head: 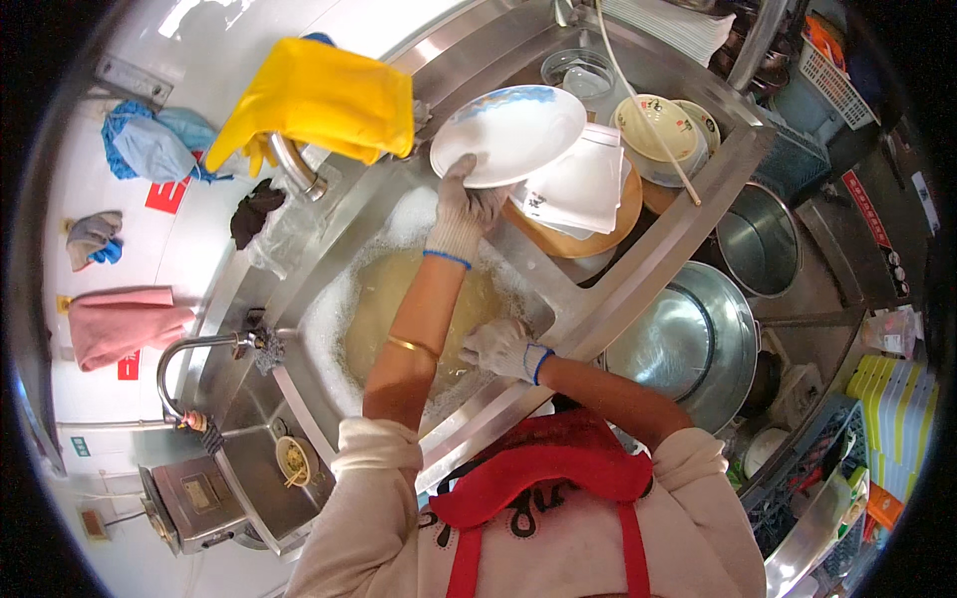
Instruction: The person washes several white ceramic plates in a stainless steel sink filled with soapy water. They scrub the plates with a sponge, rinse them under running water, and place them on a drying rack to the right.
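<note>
My left hand (465, 205), in a whitish knit glove with a blue cuff, grips the near rim of a white oval plate (512, 134) with a blue pattern. The plate is tilted over the divider between two sink basins. My right hand (505, 350), gloved alike, is low at the soapy water (389, 314) in the middle basin, its fingers curled; whether they hold anything cannot be told. Beside the plate, square white dishes (579, 187) lie on a round orange-brown plate (628, 217). Cream patterned bowls (654, 127) stand farther right in that basin.
Yellow rubber gloves (336, 97) hang over a faucet at the upper left. A thin pale stick or tube (647, 112) crosses the right basin. A large metal basin (673, 336) and a steel pot (759, 239) stand at right. A bowl with food scraps (297, 460) sits lower left.
</note>
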Demonstrator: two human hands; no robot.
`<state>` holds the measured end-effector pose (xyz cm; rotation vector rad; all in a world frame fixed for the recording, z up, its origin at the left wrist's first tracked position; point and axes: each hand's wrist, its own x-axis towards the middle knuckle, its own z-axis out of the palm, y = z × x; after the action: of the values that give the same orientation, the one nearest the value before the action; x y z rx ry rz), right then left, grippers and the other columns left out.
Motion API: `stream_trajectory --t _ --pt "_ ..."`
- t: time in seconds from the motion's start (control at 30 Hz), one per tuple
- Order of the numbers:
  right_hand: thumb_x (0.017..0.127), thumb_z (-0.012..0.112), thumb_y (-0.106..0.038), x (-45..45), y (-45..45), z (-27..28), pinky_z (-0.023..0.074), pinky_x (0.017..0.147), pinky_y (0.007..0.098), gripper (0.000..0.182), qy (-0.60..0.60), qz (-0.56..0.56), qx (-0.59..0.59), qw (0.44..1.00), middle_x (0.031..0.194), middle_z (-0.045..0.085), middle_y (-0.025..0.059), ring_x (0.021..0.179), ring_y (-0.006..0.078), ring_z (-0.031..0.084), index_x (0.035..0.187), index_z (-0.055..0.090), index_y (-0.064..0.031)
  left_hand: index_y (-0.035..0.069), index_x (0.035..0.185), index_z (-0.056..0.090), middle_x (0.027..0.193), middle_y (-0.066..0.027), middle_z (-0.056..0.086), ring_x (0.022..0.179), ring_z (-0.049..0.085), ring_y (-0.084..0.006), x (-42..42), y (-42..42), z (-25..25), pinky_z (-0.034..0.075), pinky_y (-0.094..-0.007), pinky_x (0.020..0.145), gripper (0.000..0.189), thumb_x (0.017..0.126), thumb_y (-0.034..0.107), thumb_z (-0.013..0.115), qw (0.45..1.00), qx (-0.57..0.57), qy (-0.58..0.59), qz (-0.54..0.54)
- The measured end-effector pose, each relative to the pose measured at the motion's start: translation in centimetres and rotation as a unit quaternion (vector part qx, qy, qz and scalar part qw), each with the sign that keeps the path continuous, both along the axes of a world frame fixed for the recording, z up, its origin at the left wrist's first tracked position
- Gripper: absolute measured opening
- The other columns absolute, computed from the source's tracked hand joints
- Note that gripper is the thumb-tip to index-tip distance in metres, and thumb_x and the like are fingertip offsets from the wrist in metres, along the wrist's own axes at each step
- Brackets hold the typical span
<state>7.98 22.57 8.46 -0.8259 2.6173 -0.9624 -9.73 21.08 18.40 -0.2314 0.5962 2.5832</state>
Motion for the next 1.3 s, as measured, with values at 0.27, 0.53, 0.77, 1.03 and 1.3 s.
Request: stream_trajectory --t 0.27,0.53,0.77,1.03,1.3 --pt "0.082 0.046 -0.036 -0.4 0.3 -0.3 0.0456 0.062 0.043 0.027 0.025 -0.019 0.013 0.999 0.077 0.06 0.0104 0.068 0.0269 0.06 0.076 0.056 -0.0116 0.003 0.128 0.022 0.129 -0.0218 0.032 0.119 0.036 -0.0405 -5.4 7.6 0.1 0.036 -0.0625 0.091 0.05 0.083 0.01 0.041 0.992 -0.092 0.042 -0.072" --pt "0.078 0.05 -0.03 -0.3 0.4 -0.2 0.0467 0.057 0.0414 0.019 0.048 -0.006 -0.021 0.999 0.071 0.059 0.0068 0.065 0.0247 0.06 0.072 0.057 -0.0136 0.002 0.122 0.031 0.123 -0.0208 0.04 0.111 0.044 -0.0399 -6.0 18.8 -0.6 0.042 -0.0607 0.084 0.046 0.082 0.02 0.047 0.98 -0.106 -0.001 -0.166" --pt "0.075 0.053 -0.033 -0.1 0.3 -0.9 0.0449 0.053 0.0469 0.024 -0.136 -0.122 -0.166 0.969 0.065 0.06 0.0092 0.061 0.0281 0.059 0.074 0.062 -0.0112 0.002 0.124 0.029 0.124 -0.0207 0.039 0.112 0.044 -0.0411 -7.3 24.6 -4.2 0.042 -0.0629 0.082 0.047 0.085 0.021 0.046 0.97 -0.085 -0.006 -0.226" --pt "0.072 0.058 -0.034 0.7 -4.8 -8.2 0.0457 0.056 0.0435 0.027 0.015 -0.217 -0.385 0.897 0.064 0.059 0.0102 0.06 0.0289 0.058 0.068 0.061 -0.0071 -0.002 0.122 0.029 0.125 -0.0204 0.039 0.113 0.043 -0.0395 -7.4 26.2 -6.3 0.041 -0.06 0.088 0.038 0.088 0.013 0.039 0.972 -0.073 -0.028 -0.222" --pt "0.074 0.057 -0.037 0.8 -7.8 -10.8 0.0457 0.056 0.0428 0.028 -0.114 -0.203 -0.662 0.713 0.065 0.058 0.0108 0.061 0.0289 0.057 0.076 0.059 -0.0092 -0.002 0.121 0.03 0.124 -0.0204 0.038 0.112 0.044 -0.0367 -7.0 26.8 -7.3 0.043 -0.0555 0.09 0.036 0.086 0.004 0.039 0.975 -0.12 -0.028 -0.185"
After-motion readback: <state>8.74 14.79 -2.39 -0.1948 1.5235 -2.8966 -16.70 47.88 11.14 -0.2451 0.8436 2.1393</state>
